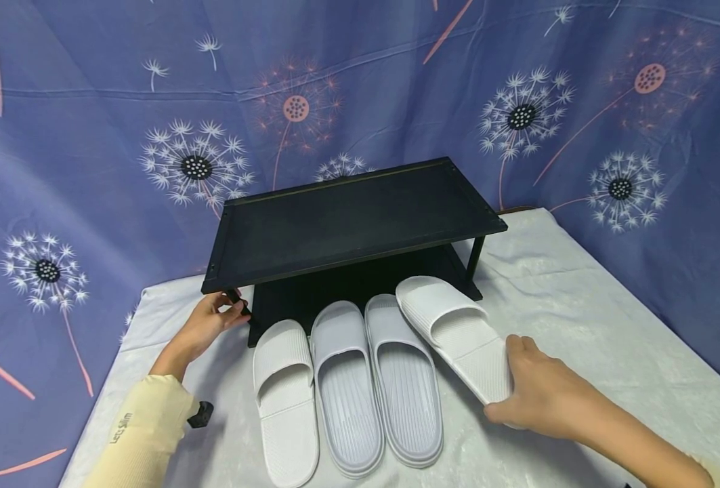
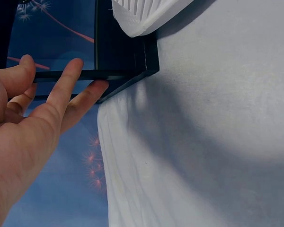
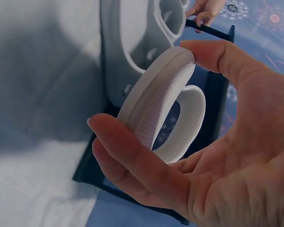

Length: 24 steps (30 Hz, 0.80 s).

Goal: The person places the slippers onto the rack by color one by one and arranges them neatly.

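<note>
A black two-tier shoe rack stands on the white cloth. At its left front post my left hand pinches the bar between thumb and fingers; the left wrist view shows the fingers around it. My right hand grips a white slipper by the heel, toe tilted toward the rack's lower shelf. In the right wrist view this slipper sits between thumb and fingers. To its left lie two pale grey slippers and another white slipper, toes at the lower shelf's front edge.
A dark blue curtain with dandelion prints hangs behind and beside the table. White cloth covers the tabletop, with its right edge running diagonally. A small black object is by the left sleeve.
</note>
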Each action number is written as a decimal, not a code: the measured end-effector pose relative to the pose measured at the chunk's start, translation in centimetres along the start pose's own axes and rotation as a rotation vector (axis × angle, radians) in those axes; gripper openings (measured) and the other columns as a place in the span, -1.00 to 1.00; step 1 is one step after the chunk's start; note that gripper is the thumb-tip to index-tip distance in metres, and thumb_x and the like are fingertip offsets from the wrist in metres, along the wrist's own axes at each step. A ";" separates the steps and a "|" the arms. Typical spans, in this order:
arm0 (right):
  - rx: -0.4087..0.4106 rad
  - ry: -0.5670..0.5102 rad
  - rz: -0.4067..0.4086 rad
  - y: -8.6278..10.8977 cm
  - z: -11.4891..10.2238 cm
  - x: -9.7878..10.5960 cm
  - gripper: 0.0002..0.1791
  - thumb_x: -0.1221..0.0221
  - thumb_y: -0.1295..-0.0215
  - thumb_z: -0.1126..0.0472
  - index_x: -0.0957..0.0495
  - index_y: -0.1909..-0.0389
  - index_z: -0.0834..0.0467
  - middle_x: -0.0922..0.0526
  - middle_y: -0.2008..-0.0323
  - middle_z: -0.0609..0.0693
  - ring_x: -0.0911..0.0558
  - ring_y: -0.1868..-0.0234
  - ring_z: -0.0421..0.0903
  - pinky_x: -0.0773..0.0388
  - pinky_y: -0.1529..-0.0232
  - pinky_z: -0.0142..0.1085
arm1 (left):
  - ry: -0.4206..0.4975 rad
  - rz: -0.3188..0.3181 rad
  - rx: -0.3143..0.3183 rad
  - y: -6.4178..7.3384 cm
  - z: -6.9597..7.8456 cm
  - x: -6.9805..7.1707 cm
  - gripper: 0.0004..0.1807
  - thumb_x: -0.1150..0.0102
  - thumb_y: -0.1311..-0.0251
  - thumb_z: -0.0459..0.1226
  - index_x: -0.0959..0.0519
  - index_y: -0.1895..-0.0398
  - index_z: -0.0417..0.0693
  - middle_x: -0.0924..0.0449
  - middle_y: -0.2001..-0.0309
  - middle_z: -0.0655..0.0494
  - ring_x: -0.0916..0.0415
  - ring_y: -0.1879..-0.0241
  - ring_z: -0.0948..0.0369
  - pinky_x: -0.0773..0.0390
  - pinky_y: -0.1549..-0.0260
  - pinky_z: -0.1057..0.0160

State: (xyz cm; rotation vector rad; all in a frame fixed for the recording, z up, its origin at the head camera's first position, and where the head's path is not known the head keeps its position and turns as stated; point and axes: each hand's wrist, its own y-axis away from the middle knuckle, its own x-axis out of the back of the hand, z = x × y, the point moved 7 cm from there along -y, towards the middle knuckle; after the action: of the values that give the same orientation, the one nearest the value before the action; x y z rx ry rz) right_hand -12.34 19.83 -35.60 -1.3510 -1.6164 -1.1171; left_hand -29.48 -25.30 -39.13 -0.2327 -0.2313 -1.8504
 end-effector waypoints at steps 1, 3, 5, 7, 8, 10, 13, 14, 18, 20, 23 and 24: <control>0.007 0.000 0.004 0.1 -0.2 0.3 -0.06 -0.33 0.49 -0.13 -0.18 0.11 0.36 -0.33 0.25 0.12 -0.40 0.54 -0.07 -0.37 0.60 -0.32 | 0.001 -0.001 0.001 0.0 0.0 0.0 -0.59 0.10 -0.22 -0.45 -0.11 -0.09 -0.01 -0.08 0.05 -0.21 -0.24 0.02 -0.14 -0.47 0.04 0.04; 0.019 0.005 0.007 0.3 -0.6 0.7 -0.05 -0.33 0.49 -0.14 -0.18 0.10 0.35 -0.34 0.25 0.11 -0.41 0.53 -0.09 -0.37 0.59 -0.33 | 0.001 -0.003 0.004 0.0 -0.1 0.0 -0.57 0.10 -0.23 -0.44 -0.10 -0.11 0.00 -0.08 0.05 -0.21 -0.24 0.01 -0.13 -0.47 0.03 0.04; 0.034 0.014 0.022 0.5 -1.0 1.2 -0.04 -0.34 0.50 -0.14 -0.18 0.08 0.35 -0.34 0.25 0.08 -0.41 0.54 -0.10 -0.36 0.60 -0.34 | 0.002 -0.004 0.005 0.0 -0.1 0.0 -0.57 0.10 -0.23 -0.44 -0.09 -0.12 0.00 -0.08 0.06 -0.20 -0.24 0.01 -0.14 -0.47 0.03 0.04; 0.042 0.022 0.027 0.8 -1.3 1.5 0.00 -0.34 0.51 -0.17 -0.17 0.04 0.34 -0.34 0.23 0.07 -0.41 0.54 -0.11 -0.36 0.60 -0.34 | -0.002 -0.003 0.005 0.0 -0.1 0.0 -0.57 0.10 -0.23 -0.44 -0.10 -0.11 0.02 -0.08 0.06 -0.20 -0.25 0.02 -0.14 -0.47 0.04 0.04; 0.048 0.024 0.031 0.9 -1.5 1.7 0.04 -0.35 0.52 -0.18 -0.16 0.02 0.34 -0.35 0.22 0.07 -0.42 0.53 -0.11 -0.36 0.60 -0.34 | -0.002 -0.002 0.005 0.0 -0.2 0.0 -0.58 0.10 -0.23 -0.44 -0.11 -0.10 0.01 -0.08 0.06 -0.20 -0.25 0.02 -0.15 -0.47 0.04 0.03; 0.065 0.031 0.043 1.2 -1.8 2.1 0.09 -0.35 0.53 -0.21 -0.14 -0.03 0.34 -0.36 0.17 0.09 -0.43 0.51 -0.10 -0.39 0.57 -0.31 | 0.004 -0.001 0.001 0.0 -0.1 0.0 -0.59 0.11 -0.22 -0.45 -0.12 -0.09 0.00 -0.08 0.06 -0.19 -0.24 0.01 -0.16 -0.47 0.04 0.03; 0.076 0.036 0.052 1.6 -2.2 2.7 0.15 -0.35 0.54 -0.25 -0.13 -0.09 0.33 -0.36 0.06 0.12 -0.47 0.44 -0.07 -0.45 0.50 -0.26 | 0.007 0.001 -0.001 0.0 -0.1 0.0 -0.63 0.11 -0.23 -0.46 -0.13 -0.05 -0.03 -0.08 0.06 -0.21 -0.24 0.02 -0.15 -0.47 0.04 0.04; 0.083 0.037 0.053 1.8 -2.4 2.9 0.18 -0.35 0.54 -0.26 -0.11 -0.11 0.33 -0.35 0.03 0.13 -0.47 0.42 -0.06 -0.46 0.48 -0.24 | 0.010 0.002 -0.001 0.0 -0.1 0.0 -0.64 0.11 -0.22 -0.46 -0.14 -0.04 -0.03 -0.08 0.05 -0.21 -0.24 0.02 -0.14 -0.47 0.04 0.03; 0.087 0.041 0.053 2.2 -2.8 3.5 0.21 -0.34 0.53 -0.30 -0.08 -0.16 0.30 -0.32 -0.06 0.14 -0.49 0.35 -0.01 -0.49 0.41 -0.18 | 0.015 0.001 0.008 0.0 -0.1 0.0 -0.60 0.11 -0.23 -0.45 -0.12 -0.08 0.00 -0.07 0.05 -0.21 -0.23 0.02 -0.12 -0.47 0.03 0.04; 0.094 0.038 0.060 2.3 -3.1 3.9 0.22 -0.34 0.53 -0.30 -0.07 -0.17 0.28 -0.31 -0.06 0.13 -0.49 0.35 -0.04 -0.49 0.41 -0.20 | 0.015 -0.002 0.013 0.0 -0.1 0.0 -0.56 0.10 -0.23 -0.44 -0.10 -0.12 0.03 -0.07 0.05 -0.21 -0.22 0.00 -0.14 -0.46 0.03 0.04; 0.104 0.034 0.081 2.5 -3.4 4.5 0.20 -0.35 0.52 -0.27 -0.07 -0.18 0.25 -0.31 -0.08 0.11 -0.50 0.31 -0.06 -0.50 0.38 -0.21 | 0.008 -0.007 0.015 0.0 -0.1 0.0 -0.53 0.09 -0.23 -0.41 -0.08 -0.16 0.05 -0.08 0.06 -0.22 -0.20 -0.02 -0.17 -0.45 0.02 0.02; 0.110 0.032 0.089 2.6 -3.5 4.7 0.20 -0.35 0.52 -0.27 -0.07 -0.18 0.25 -0.30 -0.08 0.11 -0.50 0.30 -0.07 -0.50 0.36 -0.21 | 0.003 -0.008 0.017 0.0 -0.1 0.0 -0.55 0.09 -0.24 -0.40 -0.09 -0.14 0.03 -0.08 0.07 -0.22 -0.21 -0.02 -0.18 -0.44 0.01 0.02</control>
State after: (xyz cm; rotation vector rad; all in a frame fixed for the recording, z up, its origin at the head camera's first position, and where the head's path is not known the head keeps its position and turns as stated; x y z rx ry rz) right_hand -10.55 18.31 -29.66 -1.3133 -1.5562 -0.9782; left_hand -29.47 -25.30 -39.19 -0.2173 -0.2455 -1.8555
